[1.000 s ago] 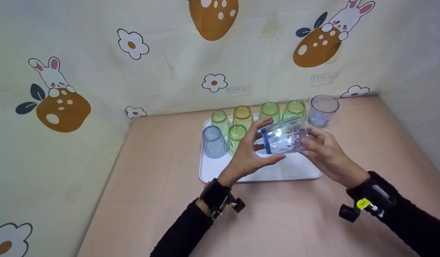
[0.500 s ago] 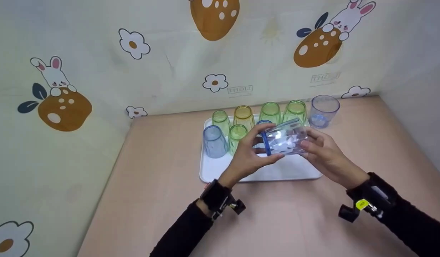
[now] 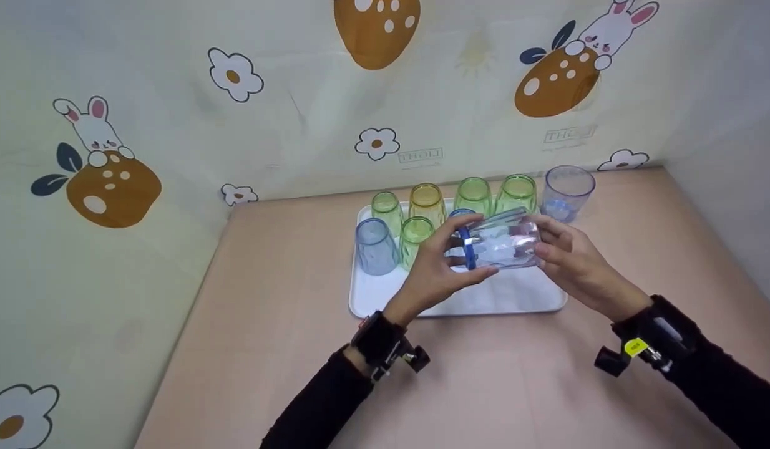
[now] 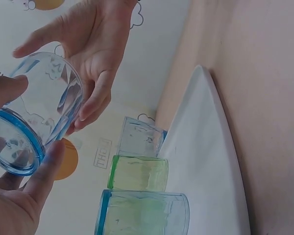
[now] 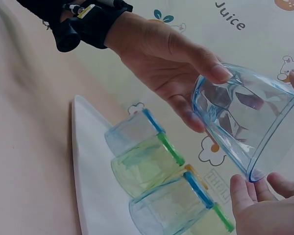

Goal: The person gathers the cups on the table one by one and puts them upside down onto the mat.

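Note:
Above the tray, a clear blue-tinted drinking glass (image 3: 503, 245) lies on its side in the air. My left hand (image 3: 435, 265) grips its thick blue base end between thumb and fingers, as the left wrist view also shows. Around the wider rim end is my right hand (image 3: 575, 262), thumb and fingers spread loosely. In the left wrist view the right hand's fingers (image 4: 99, 95) are fairly straight beside the rim; whether they touch it is hard to tell. The right wrist view shows the left hand (image 5: 161, 58) holding the base.
The white tray (image 3: 385, 302) carries several tinted glasses standing base up, among them a blue glass (image 3: 377, 248), a green glass (image 3: 417, 240) and a yellow glass (image 3: 426, 202). A wide clear tumbler (image 3: 568, 187) stands rim up at the tray's back right. Behind is a patterned wall (image 3: 297, 125).
The glass has turned about its length and levelled slightly. My right hand has shifted a little right, its thumb moving from the glass's side to the rim edge. The left hand keeps its hold.

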A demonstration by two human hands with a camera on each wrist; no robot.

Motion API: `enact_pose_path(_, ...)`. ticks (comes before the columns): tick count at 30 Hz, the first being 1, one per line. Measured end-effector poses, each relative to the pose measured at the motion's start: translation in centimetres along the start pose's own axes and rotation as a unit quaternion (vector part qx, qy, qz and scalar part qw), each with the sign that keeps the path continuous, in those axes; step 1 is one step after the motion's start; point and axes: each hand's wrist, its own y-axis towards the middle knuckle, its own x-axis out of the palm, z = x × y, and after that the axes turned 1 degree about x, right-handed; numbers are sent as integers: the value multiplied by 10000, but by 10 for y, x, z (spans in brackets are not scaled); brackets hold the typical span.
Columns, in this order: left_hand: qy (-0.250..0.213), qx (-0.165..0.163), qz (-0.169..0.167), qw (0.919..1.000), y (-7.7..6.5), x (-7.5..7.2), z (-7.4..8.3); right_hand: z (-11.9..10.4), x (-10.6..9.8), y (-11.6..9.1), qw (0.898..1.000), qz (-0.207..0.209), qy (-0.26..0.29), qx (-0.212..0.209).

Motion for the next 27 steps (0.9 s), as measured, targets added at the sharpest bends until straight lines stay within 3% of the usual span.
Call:
enact_pose_path(8,396,-179,47,9990,5,-6,-1,-1,-19,7,9978,429,322,-392)
enact_pose_path(14,1140,-237,-14,9932,13,-10,-3,-5,-36,12,9933,957,336,-562)
enact_pose_path(21,2368,-213,-376,9706,27,-9,-2,-2,-61,16,9843,1496,501,-787)
enact_pose_path(27,2954,-273,-768,9519,37,-3,3,-1,-82,19,9764,1858,593,-923)
